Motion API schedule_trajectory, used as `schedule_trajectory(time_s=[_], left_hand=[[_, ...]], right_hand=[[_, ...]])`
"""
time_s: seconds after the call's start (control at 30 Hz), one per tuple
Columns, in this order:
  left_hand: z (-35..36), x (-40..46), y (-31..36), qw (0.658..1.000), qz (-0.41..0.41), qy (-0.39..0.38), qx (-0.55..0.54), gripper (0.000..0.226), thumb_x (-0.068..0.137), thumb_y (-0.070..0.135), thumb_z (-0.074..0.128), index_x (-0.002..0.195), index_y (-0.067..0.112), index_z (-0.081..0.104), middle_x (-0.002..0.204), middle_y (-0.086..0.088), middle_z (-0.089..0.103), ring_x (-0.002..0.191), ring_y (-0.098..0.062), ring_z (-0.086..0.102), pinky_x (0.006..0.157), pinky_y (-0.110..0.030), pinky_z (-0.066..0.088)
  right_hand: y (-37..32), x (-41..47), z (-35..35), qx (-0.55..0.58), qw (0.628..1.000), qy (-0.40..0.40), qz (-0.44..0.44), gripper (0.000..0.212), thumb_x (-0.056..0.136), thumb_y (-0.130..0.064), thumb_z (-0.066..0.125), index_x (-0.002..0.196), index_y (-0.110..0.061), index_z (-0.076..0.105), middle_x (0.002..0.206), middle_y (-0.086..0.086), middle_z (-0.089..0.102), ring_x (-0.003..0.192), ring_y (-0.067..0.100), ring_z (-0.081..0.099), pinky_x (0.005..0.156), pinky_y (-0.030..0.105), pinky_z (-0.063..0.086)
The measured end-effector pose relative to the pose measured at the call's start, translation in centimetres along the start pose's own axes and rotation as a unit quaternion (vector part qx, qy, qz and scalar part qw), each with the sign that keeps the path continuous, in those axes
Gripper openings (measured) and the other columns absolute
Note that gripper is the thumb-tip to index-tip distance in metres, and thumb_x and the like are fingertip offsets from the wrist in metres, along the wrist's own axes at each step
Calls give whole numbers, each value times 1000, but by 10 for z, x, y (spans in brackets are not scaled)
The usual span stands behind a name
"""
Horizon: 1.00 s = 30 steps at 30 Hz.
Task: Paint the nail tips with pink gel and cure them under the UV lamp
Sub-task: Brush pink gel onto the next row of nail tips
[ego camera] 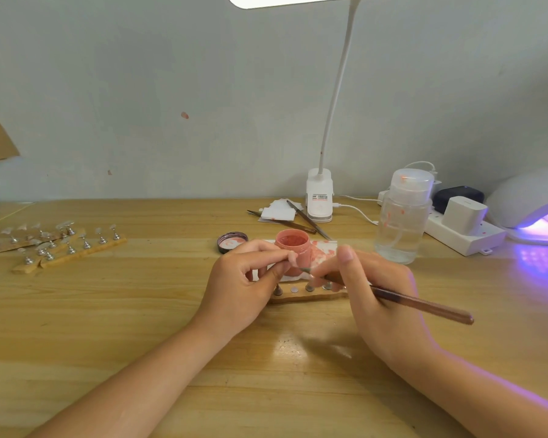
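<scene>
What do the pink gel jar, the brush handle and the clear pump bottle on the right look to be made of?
Pink gel jar: seemingly glass or plastic, glossy; pink smears coat its wall, so which one is open.
Brush handle: probably lacquered wood or coloured plastic, brown with a smooth sheen.
Pump bottle: likely clear plastic, see-through body with a frosted white cap, pink flecks on it.

A white clip-on desk lamp point(319, 197) stood at the back of the wooden table point(140, 311). Just left of its base lay two tweezers point(301, 216) across white pads point(277, 213). To the lamp's right stood a clear pump bottle point(402, 216), then a power strip point(462, 233) bearing a white charger point(464, 213).
</scene>
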<state>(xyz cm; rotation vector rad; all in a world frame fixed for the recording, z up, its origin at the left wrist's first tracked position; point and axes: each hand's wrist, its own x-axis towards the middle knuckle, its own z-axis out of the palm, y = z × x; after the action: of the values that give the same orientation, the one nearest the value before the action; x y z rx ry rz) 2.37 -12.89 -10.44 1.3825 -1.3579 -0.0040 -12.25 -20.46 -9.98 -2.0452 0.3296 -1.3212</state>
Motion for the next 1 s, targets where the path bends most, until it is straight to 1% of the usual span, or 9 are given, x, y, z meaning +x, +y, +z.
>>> schedule_trajectory(time_s=[0.1,0.23,0.37,0.5,0.6,0.73,0.8,0.9,1.0], left_hand=[[0,0,2,1000,-3,3,-4,12,78,19,63,86,24,71,74,9,64,61,-17,51,53,-10,33],[0,0,0,1000,-7,-1,2,21,79,9,68,83,29,70,75,7,65,61,-20,49,52,-20,36],[-1,0,1,1000,-11,0,4,26,78,7,69,83,32,69,72,12,63,59,-7,44,53,-16,35],[-1,0,2,1000,-8,1,15,25,78,5,69,87,28,70,73,12,62,58,-6,43,52,-17,35],[-1,-1,3,1000,-13,1,17,32,77,2,69,80,33,69,71,13,62,57,0,43,53,-13,33],[-1,0,2,1000,-8,3,22,30,77,2,70,82,32,69,69,13,60,56,-1,41,54,-12,32],[-1,0,2,1000,-9,3,23,28,77,3,70,83,30,70,69,12,60,56,-2,41,53,-13,32],[-1,0,2,1000,-10,6,16,31,77,3,69,81,34,69,69,12,61,55,0,40,53,-13,32],[0,0,3,1000,2,6,8,23,77,11,68,82,33,69,67,13,60,53,0,39,52,-13,31]], right_hand=[[-1,1,0,11,1000,17,-14,45,92,-34,35,69,-18,69,66,-13,67,70,3,64,68,27,48],[0,2,1,-10,1000,-3,-9,43,92,-36,35,75,-20,70,74,-16,67,77,6,64,70,34,50],[0,1,-1,24,999,22,4,43,92,-38,33,67,-26,67,63,-10,66,66,5,63,67,30,48],[1,4,2,10,1000,-5,-4,40,92,-37,35,73,-25,68,69,-17,66,73,2,63,67,17,46],[3,2,0,53,998,10,27,45,90,-41,35,66,-22,68,61,-7,66,64,7,64,65,24,48],[1,5,0,36,999,4,-14,42,93,-34,34,73,-21,69,71,-15,67,72,4,64,68,21,48],[2,5,1,25,1000,-4,-10,43,93,-35,34,73,-19,70,71,-15,67,73,3,64,68,19,48],[3,4,0,52,998,13,33,48,90,-42,34,64,-22,68,61,-8,66,63,7,64,66,29,50],[0,5,0,36,999,15,-1,42,92,-38,33,69,-26,67,68,-11,67,69,5,64,67,26,50]])
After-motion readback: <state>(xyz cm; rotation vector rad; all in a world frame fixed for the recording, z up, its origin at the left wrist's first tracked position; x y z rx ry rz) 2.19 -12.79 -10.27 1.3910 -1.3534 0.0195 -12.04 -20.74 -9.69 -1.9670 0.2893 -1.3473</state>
